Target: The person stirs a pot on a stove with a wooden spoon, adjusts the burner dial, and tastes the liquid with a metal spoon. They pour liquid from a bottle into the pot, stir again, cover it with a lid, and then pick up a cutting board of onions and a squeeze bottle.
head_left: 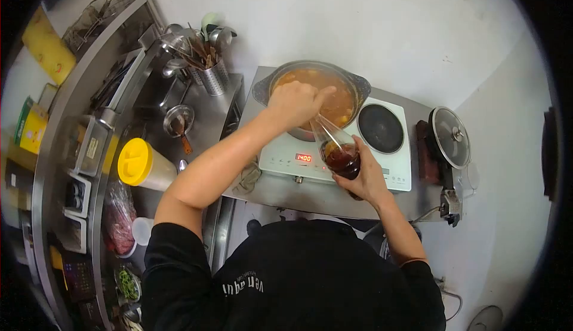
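My right hand (366,176) is wrapped round a clear bottle (334,139) with dark red liquid in its lower part. The bottle is tilted, its narrow neck pointing up and left toward the pot. At the neck end is my left hand (296,103), its fingers curled and its thumb pointing right; what they grip is hidden. Beneath this hand stands a dark speckled pot (362,86), holding orange-brown broth (334,101) with yellowish chunks. The pot rests on the left side of a white two-plate induction cooker (277,161), whose red display reads 1400.
Right of the pot is a black hob plate (381,128). A pan with a glass lid (450,137) stands farther right. At left are a utensil holder (213,80), a small strainer (179,120), a yellow-lidded container (136,162) and metal shelving (42,194). A cloth (248,179) hangs by the cooker.
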### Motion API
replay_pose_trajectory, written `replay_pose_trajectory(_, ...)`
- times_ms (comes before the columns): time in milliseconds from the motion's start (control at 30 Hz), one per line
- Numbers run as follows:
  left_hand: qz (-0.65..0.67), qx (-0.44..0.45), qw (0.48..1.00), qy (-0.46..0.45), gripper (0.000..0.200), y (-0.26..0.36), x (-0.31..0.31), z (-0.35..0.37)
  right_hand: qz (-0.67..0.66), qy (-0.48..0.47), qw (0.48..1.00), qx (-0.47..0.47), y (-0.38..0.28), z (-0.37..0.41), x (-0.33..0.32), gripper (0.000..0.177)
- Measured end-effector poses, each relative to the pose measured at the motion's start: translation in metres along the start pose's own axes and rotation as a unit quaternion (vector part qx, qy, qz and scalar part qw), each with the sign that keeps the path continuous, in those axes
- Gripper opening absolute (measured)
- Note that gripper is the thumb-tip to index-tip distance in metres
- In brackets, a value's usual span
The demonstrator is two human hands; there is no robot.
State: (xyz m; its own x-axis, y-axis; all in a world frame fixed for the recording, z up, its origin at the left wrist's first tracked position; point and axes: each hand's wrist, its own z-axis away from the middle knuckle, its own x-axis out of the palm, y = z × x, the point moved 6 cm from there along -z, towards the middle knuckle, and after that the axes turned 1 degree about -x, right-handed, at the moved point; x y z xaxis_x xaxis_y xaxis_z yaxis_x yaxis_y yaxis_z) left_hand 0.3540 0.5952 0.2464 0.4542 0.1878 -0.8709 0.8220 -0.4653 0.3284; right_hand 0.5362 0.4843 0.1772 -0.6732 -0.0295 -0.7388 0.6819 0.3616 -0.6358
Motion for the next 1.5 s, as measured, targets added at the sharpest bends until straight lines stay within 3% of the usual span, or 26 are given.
replay_pose_trajectory(33,0.000,-0.005,1.000,0.001,0.061,-0.001,-0.007,-0.006,0.058,0.032,0.997,-0.030,-0.004,-0.002,-0.003,0.093)
replay_pose_trajectory(67,0.036,-0.106,0.980,-0.167,0.067,-0.009,-0.003,-0.010,0.087,0.044,0.993,-0.068,-0.007,-0.004,-0.006,0.092)
replay_pose_trajectory(100,0.073,-0.201,0.920,-0.327,0.075,-0.017,0.005,-0.005,0.087,0.041,0.993,-0.073,-0.003,-0.007,-0.009,0.092)
replay_pose_trajectory(133,0.074,-0.205,0.921,-0.324,0.075,-0.027,0.006,-0.009,0.034,0.027,0.998,-0.036,0.006,-0.009,-0.010,0.093)
replay_pose_trajectory(167,0.170,-0.219,0.907,-0.316,0.067,-0.038,0.014,-0.012,-0.019,0.015,1.000,0.001,0.013,-0.013,-0.011,0.093)
replay_pose_trajectory(200,0.264,-0.229,0.886,-0.306,0.060,-0.043,0.020,-0.012,-0.005,0.005,1.000,0.016,0.006,-0.016,-0.018,0.094)
replay_pose_trajectory(233,0.264,-0.229,0.886,-0.304,0.060,-0.048,0.030,-0.007,-0.004,0.005,1.000,0.014,0.007,-0.018,-0.019,0.094)
replay_pose_trajectory(300,0.492,-0.032,0.861,-0.123,0.042,-0.029,0.016,-0.002,0.037,0.005,0.999,0.010,0.012,-0.019,-0.020,0.094)
replay_pose_trajectory(333,0.493,-0.033,0.861,-0.119,0.042,-0.034,0.015,-0.005,0.038,0.003,0.999,0.008,0.014,-0.020,-0.020,0.094)
replay_pose_trajectory(400,0.344,-0.049,0.887,-0.304,0.038,-0.036,0.024,-0.003,0.038,-0.007,0.999,0.011,0.017,-0.022,-0.020,0.095)
replay_pose_trajectory(433,0.344,-0.051,0.888,-0.301,0.038,-0.034,0.025,-0.003,0.039,-0.009,0.999,0.009,0.017,-0.023,-0.021,0.095)
replay_pose_trajectory(533,0.340,-0.113,0.893,-0.273,0.036,-0.037,0.050,-0.011,0.058,-0.014,0.998,0.024,0.015,-0.022,-0.025,0.095)
replay_pose_trajectory(600,0.126,-0.024,0.989,-0.069,0.045,-0.051,0.058,-0.028,0.073,-0.031,0.996,0.044,0.015,-0.021,-0.026,0.096)
replay_pose_trajectory(633,0.128,-0.025,0.989,-0.069,0.045,-0.054,0.062,-0.030,0.074,-0.032,0.996,0.044,0.017,-0.021,-0.026,0.096)
replay_pose_trajectory(700,0.116,-0.144,0.982,0.044,0.062,-0.057,0.033,-0.029,0.120,-0.020,0.992,0.024,0.021,-0.022,-0.028,0.097)
replay_pose_trajectory(900,0.227,-0.167,0.955,0.090,0.073,-0.063,-0.024,-0.004,0.157,-0.041,0.985,0.060,0.033,-0.028,-0.037,0.098)
replay_pose_trajectory(1333,0.203,-0.173,0.950,0.164,0.075,-0.105,-0.061,0.043,0.224,-0.068,0.967,0.097,0.051,-0.043,-0.049,0.099)
replay_pose_trajectory(1500,0.192,-0.192,0.953,0.137,0.073,-0.115,-0.062,0.050,0.236,-0.078,0.962,0.116,0.054,-0.046,-0.049,0.099)
